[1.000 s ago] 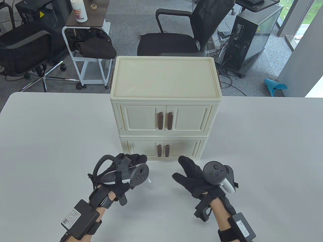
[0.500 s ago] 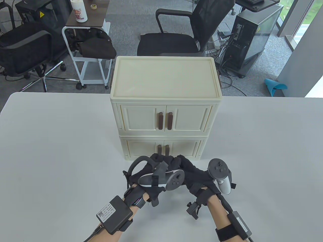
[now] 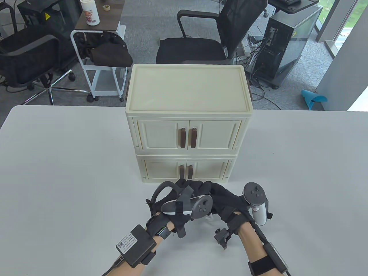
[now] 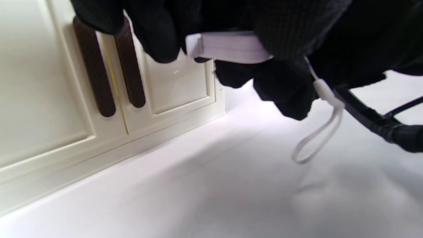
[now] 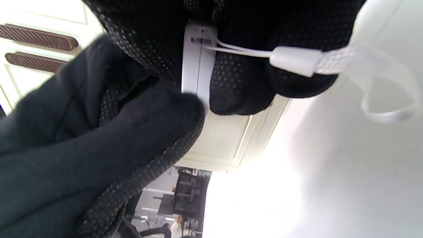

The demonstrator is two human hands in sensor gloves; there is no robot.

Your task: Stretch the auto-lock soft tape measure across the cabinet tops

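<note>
A cream two-tier cabinet stands mid-table, with brown door handles. My left hand and right hand meet just in front of its lower doors. The white tape measure case sits between the gloved fingers, above the table. My left hand grips it. My right hand's fingers close on its edge. Its white wrist loop hangs free below the hands, and also shows in the right wrist view. In the table view the hands hide the case. No tape is drawn out.
The white table stretches wide on both sides of the cabinet. Beyond its far edge stand an office chair, a white cart and a computer tower.
Both hands have come together in front of the lower doors. The left moved right with the case; the right turned in and closed onto it.
</note>
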